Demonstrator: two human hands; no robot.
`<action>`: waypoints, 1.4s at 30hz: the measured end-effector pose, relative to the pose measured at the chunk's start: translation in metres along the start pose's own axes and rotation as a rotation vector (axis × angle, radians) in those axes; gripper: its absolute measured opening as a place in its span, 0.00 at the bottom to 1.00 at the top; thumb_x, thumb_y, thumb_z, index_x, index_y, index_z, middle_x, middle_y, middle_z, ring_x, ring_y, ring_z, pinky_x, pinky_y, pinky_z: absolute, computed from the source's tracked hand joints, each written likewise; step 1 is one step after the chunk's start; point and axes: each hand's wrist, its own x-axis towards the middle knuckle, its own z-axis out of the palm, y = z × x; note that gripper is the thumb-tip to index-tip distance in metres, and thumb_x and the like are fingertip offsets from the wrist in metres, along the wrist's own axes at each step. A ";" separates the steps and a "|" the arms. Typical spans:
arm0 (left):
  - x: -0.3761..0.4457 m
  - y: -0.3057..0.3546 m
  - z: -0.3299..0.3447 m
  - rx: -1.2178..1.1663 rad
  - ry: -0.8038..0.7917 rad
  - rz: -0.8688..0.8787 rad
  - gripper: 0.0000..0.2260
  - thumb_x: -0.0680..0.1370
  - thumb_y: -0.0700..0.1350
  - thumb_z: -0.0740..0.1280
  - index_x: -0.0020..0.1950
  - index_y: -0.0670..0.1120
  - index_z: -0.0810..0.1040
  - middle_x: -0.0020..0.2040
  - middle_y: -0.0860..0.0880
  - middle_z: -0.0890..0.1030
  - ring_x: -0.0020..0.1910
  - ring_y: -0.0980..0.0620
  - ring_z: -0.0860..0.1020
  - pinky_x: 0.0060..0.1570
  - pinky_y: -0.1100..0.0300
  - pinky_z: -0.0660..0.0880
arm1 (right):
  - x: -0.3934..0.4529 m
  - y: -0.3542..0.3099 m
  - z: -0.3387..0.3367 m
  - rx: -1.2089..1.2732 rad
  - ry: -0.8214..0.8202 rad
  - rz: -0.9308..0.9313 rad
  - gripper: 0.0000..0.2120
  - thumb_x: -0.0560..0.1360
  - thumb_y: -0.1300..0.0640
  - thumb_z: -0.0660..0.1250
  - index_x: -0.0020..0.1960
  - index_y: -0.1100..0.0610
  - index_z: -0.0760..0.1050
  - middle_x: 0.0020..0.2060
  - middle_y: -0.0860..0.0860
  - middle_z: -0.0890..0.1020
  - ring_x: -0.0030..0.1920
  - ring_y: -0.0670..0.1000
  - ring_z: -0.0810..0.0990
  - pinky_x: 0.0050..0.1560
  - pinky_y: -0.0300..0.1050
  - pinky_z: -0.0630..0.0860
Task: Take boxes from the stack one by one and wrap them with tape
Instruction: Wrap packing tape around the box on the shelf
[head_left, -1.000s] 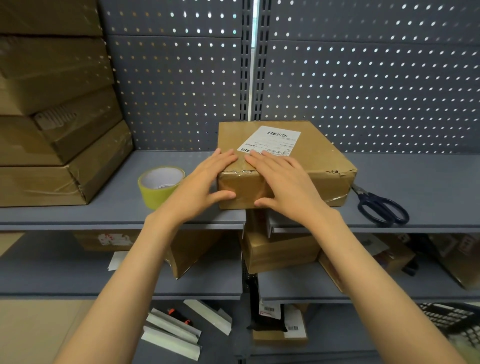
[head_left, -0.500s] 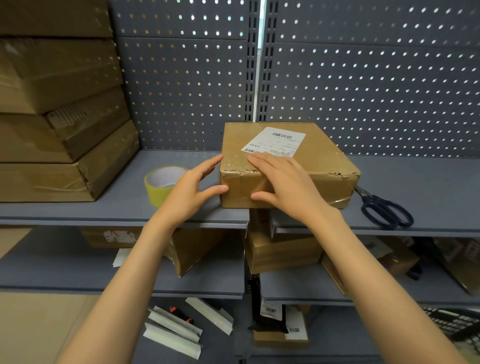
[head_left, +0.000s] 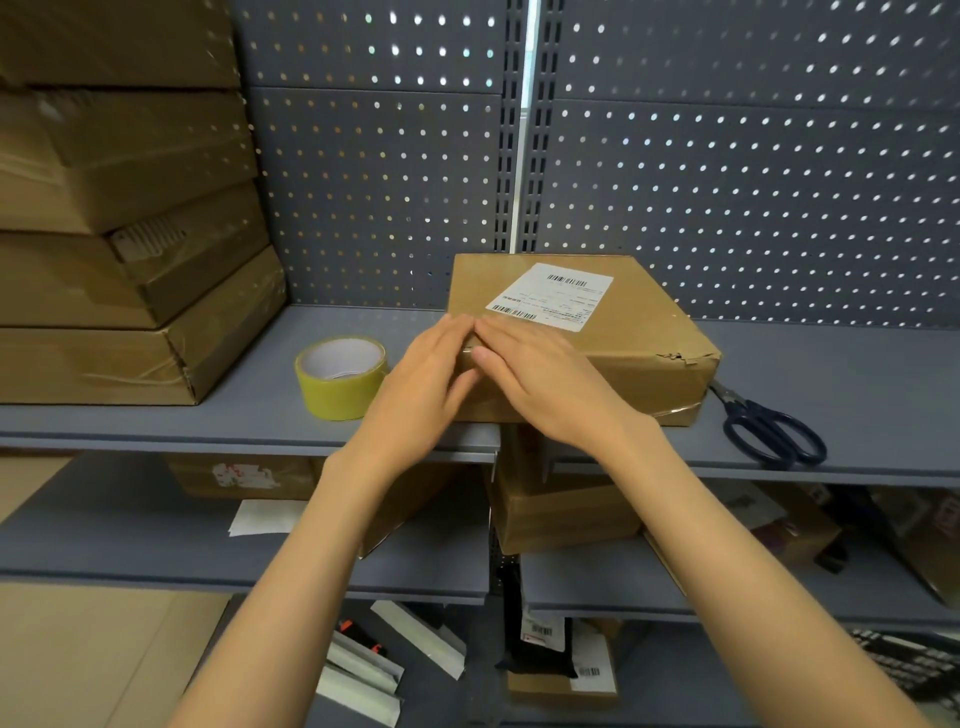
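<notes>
Head view, one entry per item.

Box (head_left: 597, 343): brown cardboard with a white shipping label (head_left: 553, 296) on top, lying flat at the front edge of the shelf (head_left: 249, 395), over the seam where two shelf boards meet. Its front right top corner is torn. We judge it sits this far forward so both hands reach its near face without stretching.

Left hand (head_left: 421, 384): laid over the box's front left corner, fingers straight and together, pressing on the cardboard. The grip is flat, clasping nothing.

Right hand (head_left: 545, 384): palm down on the box top near the front edge, fingers straight, their tips just beside those of the left hand. Flat as well, nothing clasped. We read the pair as smoothing tape down over the corner; the glossy strip under them is partly hidden.

Tape roll (head_left: 340, 382): yellowish, lying flat with its core upward, just left of the box near the front edge, untouched. We take it to be parked within easy reach of the left hand.

Scissors (head_left: 769, 431): dark handles toward us, closed, right of the box at the front edge, untouched.

Stack of boxes (head_left: 124, 249): at the shelf's left end, well apart from the hands, presumably the supply.

Lower shelves: more cartons and papers.
</notes>
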 end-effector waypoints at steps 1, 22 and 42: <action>-0.001 -0.003 0.002 0.025 -0.004 -0.003 0.21 0.80 0.43 0.63 0.73 0.44 0.65 0.71 0.46 0.69 0.71 0.46 0.67 0.69 0.48 0.65 | -0.002 0.002 0.002 -0.035 -0.008 0.005 0.22 0.83 0.50 0.51 0.74 0.58 0.63 0.72 0.52 0.68 0.73 0.51 0.63 0.72 0.45 0.57; -0.002 0.030 0.006 0.097 0.062 -0.074 0.22 0.80 0.48 0.64 0.74 0.47 0.66 0.76 0.48 0.62 0.77 0.49 0.52 0.73 0.54 0.54 | -0.053 0.059 -0.032 0.040 0.330 0.350 0.18 0.82 0.50 0.56 0.67 0.56 0.73 0.67 0.51 0.74 0.71 0.51 0.66 0.69 0.46 0.58; 0.064 0.114 0.092 0.215 -0.098 0.192 0.20 0.78 0.43 0.68 0.69 0.42 0.70 0.63 0.43 0.77 0.65 0.42 0.72 0.60 0.54 0.65 | -0.113 0.118 -0.043 0.252 0.303 0.418 0.19 0.77 0.57 0.67 0.67 0.55 0.73 0.62 0.50 0.77 0.63 0.50 0.74 0.63 0.42 0.69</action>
